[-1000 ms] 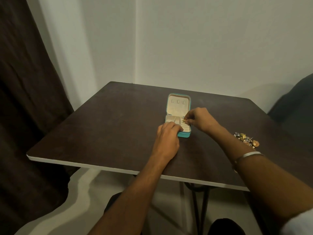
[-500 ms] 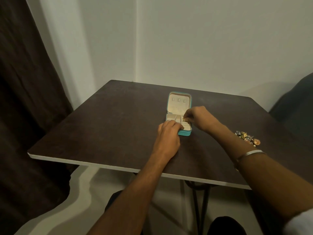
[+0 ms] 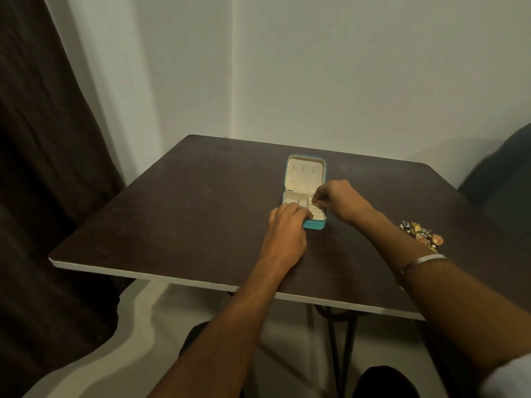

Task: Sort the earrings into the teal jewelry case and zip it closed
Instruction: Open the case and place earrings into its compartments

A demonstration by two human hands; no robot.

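The teal jewelry case (image 3: 315, 224) lies open in the middle of the dark table, its cream lid (image 3: 305, 173) folded back flat. My left hand (image 3: 287, 229) rests on the case's near left corner with its fingers curled over the rim. My right hand (image 3: 339, 198) hovers over the right side of the tray and pinches something small between thumb and fingertips; it is too small to make out clearly. A pile of colourful earrings (image 3: 422, 234) lies on the table to the right, partly behind my right forearm.
The dark square table (image 3: 184, 214) has a white front edge and stands in a corner of pale walls. A brown curtain (image 3: 43, 168) hangs at the left. A dark chair back (image 3: 500, 173) is at the right. A metal bangle (image 3: 425, 261) sits on my right wrist.
My right hand has stayed over the right side of the tray, shifting only slightly. My left hand keeps its place on the case's corner.
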